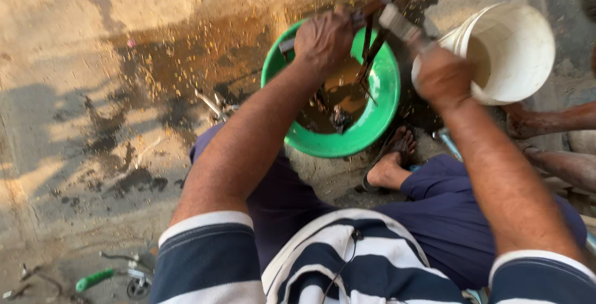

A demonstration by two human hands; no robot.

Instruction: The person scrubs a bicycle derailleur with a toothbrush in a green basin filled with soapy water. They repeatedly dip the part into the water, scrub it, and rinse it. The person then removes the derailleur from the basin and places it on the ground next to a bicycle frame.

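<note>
Overhead: left hand (323, 40) grips metal part (372, 37) above green basin (385, 86); right hand (442, 77) clenches brush (400, 24) beside white bucket (521, 49).

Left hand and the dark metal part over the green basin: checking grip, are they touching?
Touching. The head view shows the left hand closed around the metal part above the green basin.

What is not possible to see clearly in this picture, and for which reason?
Head view only:
- The metal part over the green basin: its near end is hidden by the left hand.
- The brush: motion blur; its handle is hidden in the right hand.
- Things under the brown liquid: too murky.
- The white bucket: bottom hidden by its rim.
</note>
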